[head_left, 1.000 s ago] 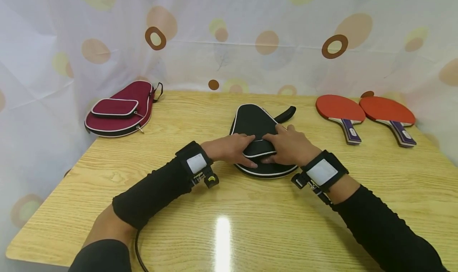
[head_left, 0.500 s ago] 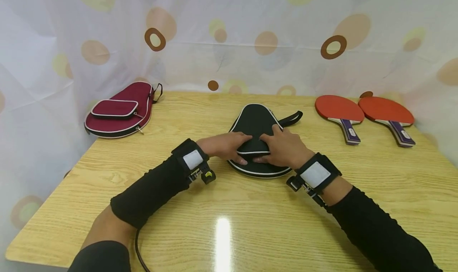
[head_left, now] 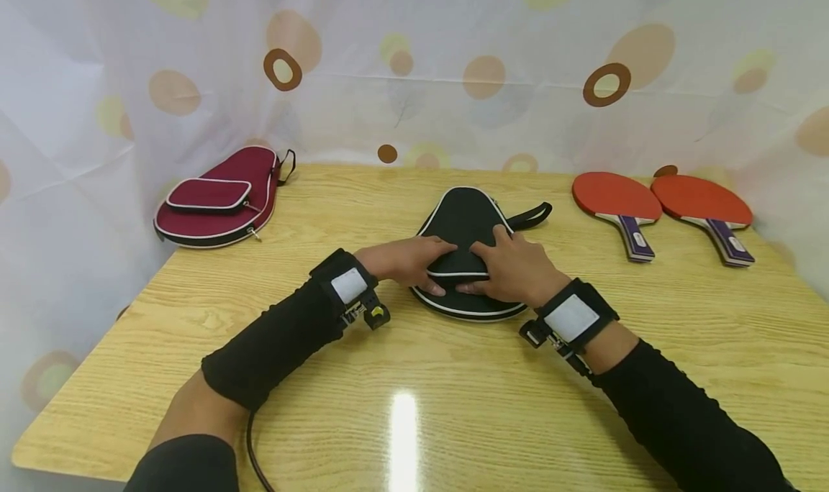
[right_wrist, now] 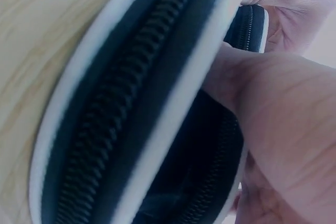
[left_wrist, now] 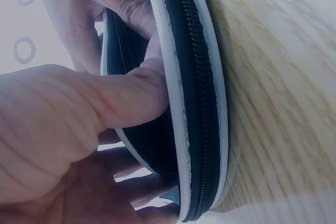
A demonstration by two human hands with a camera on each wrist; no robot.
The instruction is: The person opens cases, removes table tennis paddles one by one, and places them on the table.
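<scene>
Head view is showing the left hand [head_left: 404, 260] and the right hand [head_left: 514, 269] meeting at the centre of the frame on the black paddle case [head_left: 468, 222]. Both hands are pinching the case's front pocket [head_left: 458, 270]: thumbs are tucking under its white-piped edge, fingers are curling over the top. Left wrist view is confirming a thumb [left_wrist: 134, 95] pressing against the piping beside the main zipper [left_wrist: 197, 98]; right wrist view is showing the same grip from the opposite side.

The case is lying flat on the wooden table [head_left: 414, 377], mid-frame, its strap [head_left: 531, 215] trailing toward the upper right. The step in hand appears to be locating or opening the pocket closure; the next move probably calls for one hand anchoring the case while the other is drawing the zipper pull.

A maroon paddle case [head_left: 216, 197] is lying at the upper left; two red paddles [head_left: 660, 204] are lying at the upper right.

Compared with one second ago, the black case is sitting slightly farther from the person, and its strap is angling more to the right.
</scene>
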